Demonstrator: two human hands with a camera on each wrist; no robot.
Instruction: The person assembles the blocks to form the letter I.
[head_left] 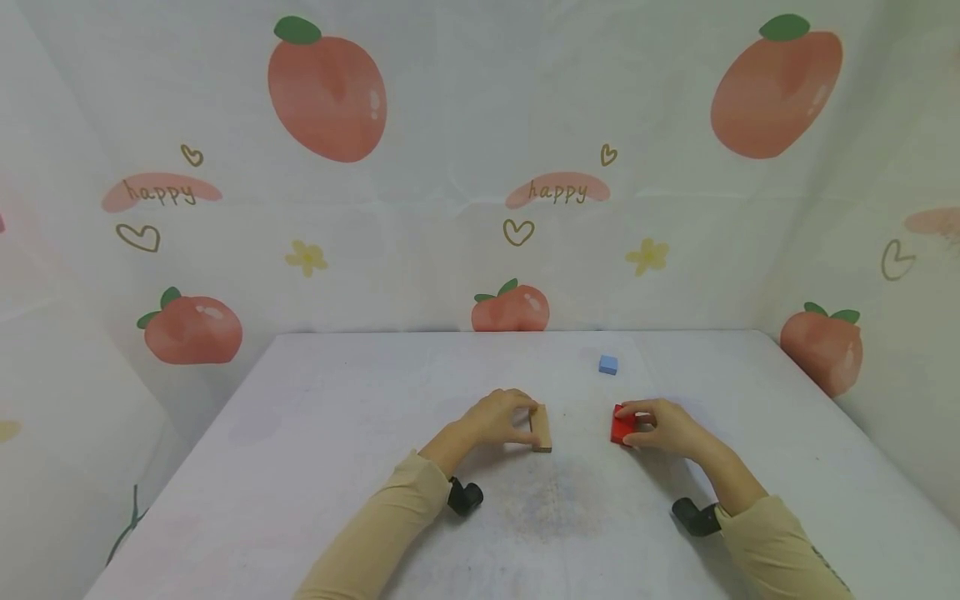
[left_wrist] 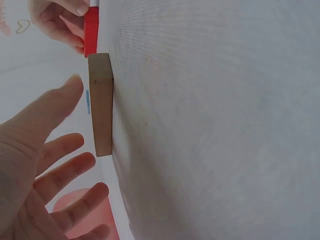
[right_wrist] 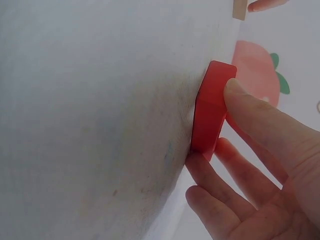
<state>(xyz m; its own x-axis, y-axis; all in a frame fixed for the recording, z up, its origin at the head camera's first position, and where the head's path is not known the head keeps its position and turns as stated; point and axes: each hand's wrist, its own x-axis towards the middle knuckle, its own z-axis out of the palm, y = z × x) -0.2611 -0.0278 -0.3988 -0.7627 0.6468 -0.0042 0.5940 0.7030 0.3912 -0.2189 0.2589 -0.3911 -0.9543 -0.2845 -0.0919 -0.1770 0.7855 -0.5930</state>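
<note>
Both the wooden block (head_left: 543,427) and the red block (head_left: 618,427) lie on the desk (head_left: 300,467); your left hand (head_left: 493,418) spreads wide beside the first, gripping nothing; your right hand (head_left: 671,428) pinches the second by its ends, probably for steadiness.

**Left and right, one pair, reaching forward**

Left arm (head_left: 378,533): sleeved, slanting inward. Left hand (head_left: 502,418): fingers (left_wrist: 65,172) spread, slightly bent; thumb (left_wrist: 52,105) held apart from them.
Right arm (head_left: 776,546): sleeved, slanting inward. Right hand (head_left: 667,427): thumb (right_wrist: 260,115) and fingers (right_wrist: 220,185) bent, opposed in a pinch.
</note>
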